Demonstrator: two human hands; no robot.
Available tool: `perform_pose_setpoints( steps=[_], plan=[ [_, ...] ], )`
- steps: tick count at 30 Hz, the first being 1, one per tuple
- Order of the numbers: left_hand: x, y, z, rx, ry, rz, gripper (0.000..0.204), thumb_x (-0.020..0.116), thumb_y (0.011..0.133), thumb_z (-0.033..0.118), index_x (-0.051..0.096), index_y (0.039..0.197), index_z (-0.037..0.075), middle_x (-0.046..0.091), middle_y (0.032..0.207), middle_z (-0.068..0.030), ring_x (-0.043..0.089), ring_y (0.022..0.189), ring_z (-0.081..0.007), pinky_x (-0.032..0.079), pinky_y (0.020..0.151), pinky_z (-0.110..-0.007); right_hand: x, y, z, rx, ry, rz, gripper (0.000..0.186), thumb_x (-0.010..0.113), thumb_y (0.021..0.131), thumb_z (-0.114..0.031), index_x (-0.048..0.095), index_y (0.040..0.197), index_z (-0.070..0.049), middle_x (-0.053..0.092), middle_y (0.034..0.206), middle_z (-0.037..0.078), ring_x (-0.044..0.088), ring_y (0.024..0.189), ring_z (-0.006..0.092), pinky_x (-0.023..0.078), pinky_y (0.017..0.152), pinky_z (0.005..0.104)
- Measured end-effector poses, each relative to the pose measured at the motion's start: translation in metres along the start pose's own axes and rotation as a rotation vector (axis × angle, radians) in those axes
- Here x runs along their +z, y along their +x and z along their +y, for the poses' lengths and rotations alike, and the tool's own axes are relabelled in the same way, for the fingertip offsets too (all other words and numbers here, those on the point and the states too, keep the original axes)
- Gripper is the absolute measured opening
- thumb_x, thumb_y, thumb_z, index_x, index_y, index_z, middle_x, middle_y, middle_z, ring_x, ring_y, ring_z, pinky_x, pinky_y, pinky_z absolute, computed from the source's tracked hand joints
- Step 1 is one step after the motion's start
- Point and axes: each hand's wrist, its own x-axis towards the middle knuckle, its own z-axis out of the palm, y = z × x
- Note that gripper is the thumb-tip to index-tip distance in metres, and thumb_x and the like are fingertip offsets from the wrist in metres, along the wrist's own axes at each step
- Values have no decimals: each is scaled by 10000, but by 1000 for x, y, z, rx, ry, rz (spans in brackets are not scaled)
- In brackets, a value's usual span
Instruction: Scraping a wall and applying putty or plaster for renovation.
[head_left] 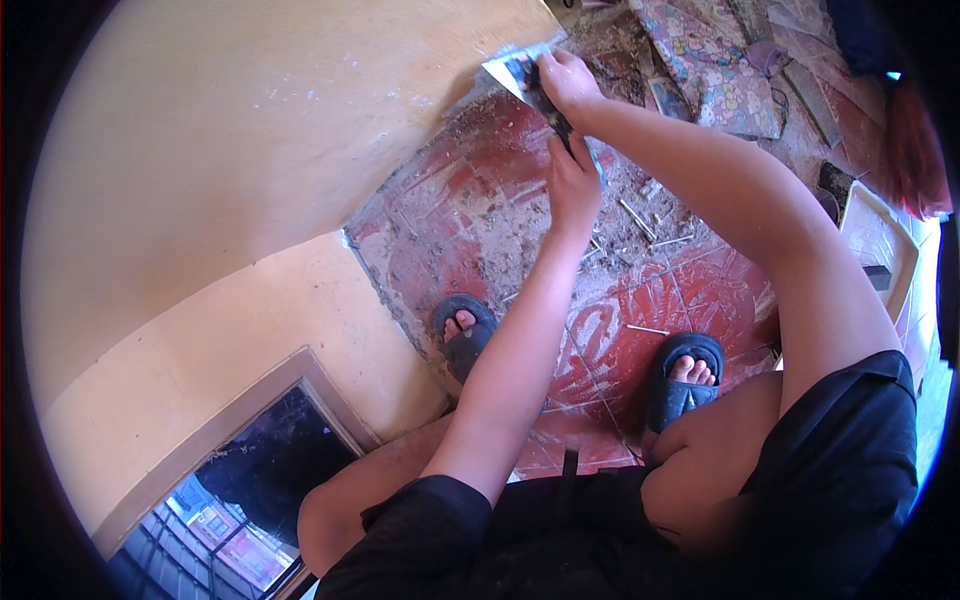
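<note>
Here, both your hands clamp one scraper: right hand near the blade, pressing it flat against the orange wall; left hand gripping the handle below. Rubble lies just beside them.

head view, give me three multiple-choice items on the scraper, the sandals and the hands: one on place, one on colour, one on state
1. Where does the scraper blade meet?
A. the foot of the orange wall
B. the window frame
C. a sandal

2. What colour are the sandals?
A. white
B. dark
C. yellow

3. How is the scraper held?
A. it lies loose on the floor
B. by one hand only
C. by both hands

Answers:
1 A, the blade sits where the wall meets the red tiled floor.
2 B, both sandals look dark blue-black.
3 C, the right hand grips near the blade and the left hand holds the handle lower down.
</note>
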Motion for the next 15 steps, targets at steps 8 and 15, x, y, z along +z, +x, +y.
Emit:
perform_pose_setpoints(
  steps=[8, 15],
  plan=[
    [6, -27, 21, -170, -278, -91, 374, 353, 946, 265, 343, 1178, -28, 539, 941, -321, 537, 883, -459, 418, 724, -456, -44, -38, -19, 78, 83, -366, 563, 572, 790, -459, 468, 1153, -42, 563, 1057, 127, 522, 961, 215, 392, 859, 330],
    [-15, -10, 43, 220, 313, -903, 438, 431, 903, 339, 484, 1120, -37, 590, 987, -259, 580, 917, -370, 448, 777, -438, -105, -69, -33, -197, -183, -272, 575, 625, 813, -227, 347, 1294, -78, 599, 917, 105, 557, 596, 138, 455, 470, 278]
  ],
)
